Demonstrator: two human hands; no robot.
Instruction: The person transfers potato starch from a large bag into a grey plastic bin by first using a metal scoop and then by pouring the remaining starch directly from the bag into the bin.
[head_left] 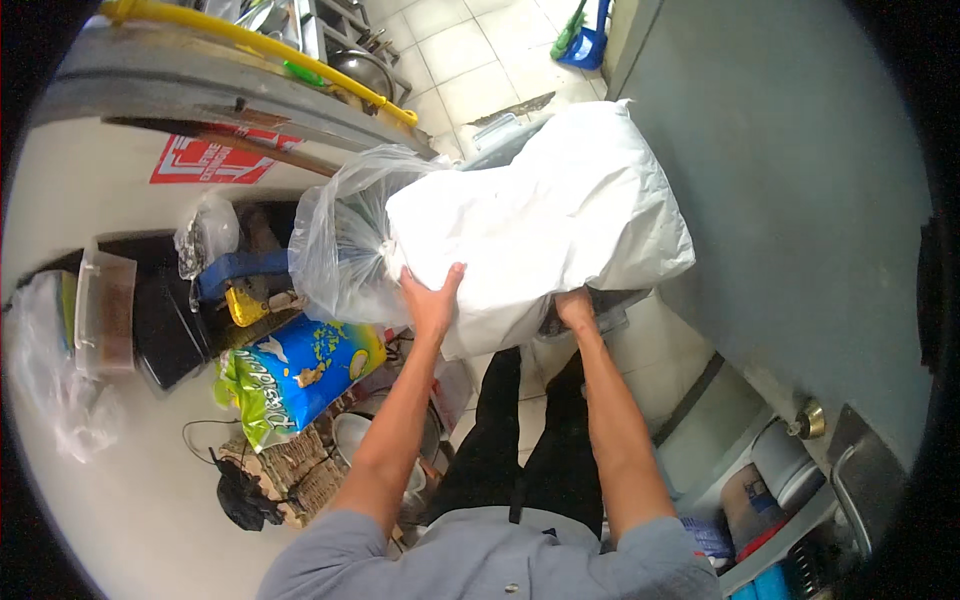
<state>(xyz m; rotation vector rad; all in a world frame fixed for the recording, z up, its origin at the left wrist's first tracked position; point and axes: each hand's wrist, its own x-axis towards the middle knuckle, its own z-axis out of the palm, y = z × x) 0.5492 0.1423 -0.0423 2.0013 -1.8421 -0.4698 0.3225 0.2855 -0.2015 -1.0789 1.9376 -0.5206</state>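
Note:
A big, full white sack (540, 220) is held up in front of my body, lying crosswise. Its left end is gathered and tied, with a clear plastic bag (340, 240) bunched around it. My left hand (432, 302) grips the near left side of the sack, thumb on its face and the other fingers mostly hidden. My right hand (575, 308) is closed at the near lower edge towards the right, its fingertips hidden beside a dark patch under the sack. Behind the far side a greyish plastic container with a clip handle (497, 132) shows in part.
A grey door (790, 180) with a brass knob (808, 420) stands at my right. Along the left wall are a blue-and-green packet (305, 370), a black bin (165, 335) and metal pots (352, 436). A yellow pole (270, 48) crosses the far left. A blue dustpan (585, 42) lies beyond the doorway.

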